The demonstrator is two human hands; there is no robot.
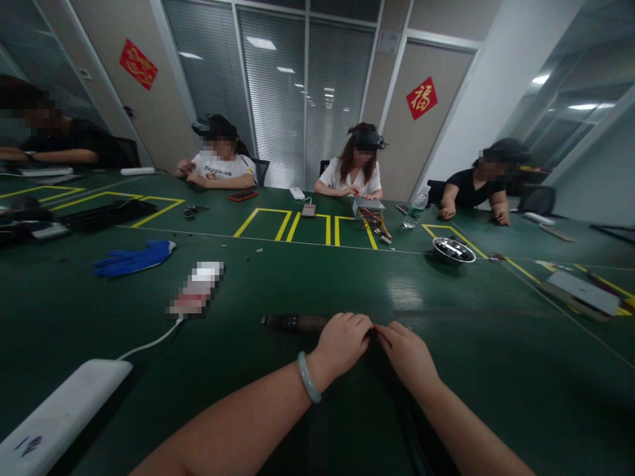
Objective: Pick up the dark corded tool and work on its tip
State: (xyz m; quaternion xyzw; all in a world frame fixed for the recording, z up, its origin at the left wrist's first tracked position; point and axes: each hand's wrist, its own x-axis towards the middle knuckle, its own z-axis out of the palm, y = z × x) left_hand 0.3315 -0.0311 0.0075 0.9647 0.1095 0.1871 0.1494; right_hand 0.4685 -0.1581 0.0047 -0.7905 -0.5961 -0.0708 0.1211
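On the green table in front of me lies a long dark thing, brown in the body with a black ribbed end and a small tip (pixel 282 322); I cannot make out its kind. My left hand (pixel 344 340), with a pale green bangle (pixel 308 377) on the wrist, lies closed over its right part. My right hand (pixel 409 354) meets the left at the fingertips, its fingers pressed together at the thing's right end. What the right fingers pinch is hidden. A dark strip (pixel 414 430) runs from below the right hand toward me.
Left of my hands lie a blue glove (pixel 136 259), a phone (pixel 196 291) on a white cable and a white power bank (pixel 64 413). Farther off are a metal bowl (pixel 454 251), a plastic bottle (pixel 415 208) and a grey box with wires (pixel 368 206). Several people sit across the table.
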